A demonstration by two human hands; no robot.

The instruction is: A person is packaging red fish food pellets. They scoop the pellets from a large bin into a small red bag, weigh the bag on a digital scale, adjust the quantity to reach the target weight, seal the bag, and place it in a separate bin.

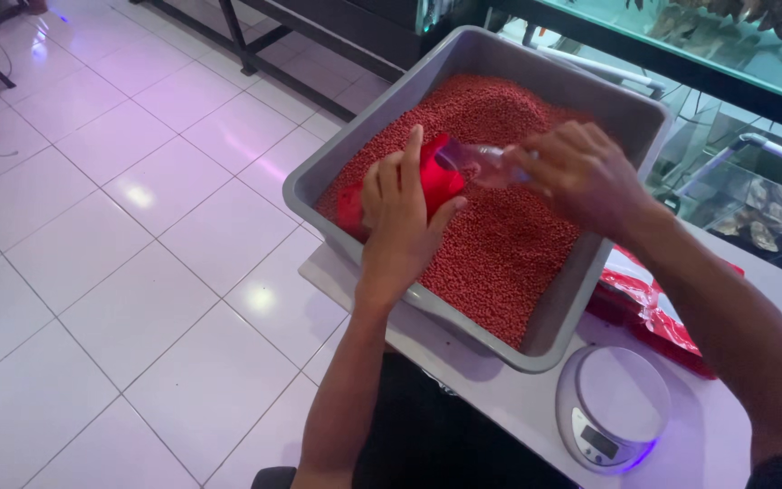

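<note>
Over the grey tub (549,326) of red pellets (500,244), the left hand (400,213) grasps a red pouch (436,186); the right hand (586,172), fingers clenched, grips a clear scoop (481,163) at its mouth. Best to keep the pouch upright and the scoop's lip inside.

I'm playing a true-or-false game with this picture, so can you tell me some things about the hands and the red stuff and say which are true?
1. The grey tub holds small red pellets. True.
2. The left hand holds a blue bag. False: it holds a red bag.
3. The right hand holds a clear scoop at the bag's mouth. True.
4. The round kitchen scale sits inside the tub. False: it sits on the white table beside it.
5. The floor is carpeted. False: it has shiny tiles.
</note>
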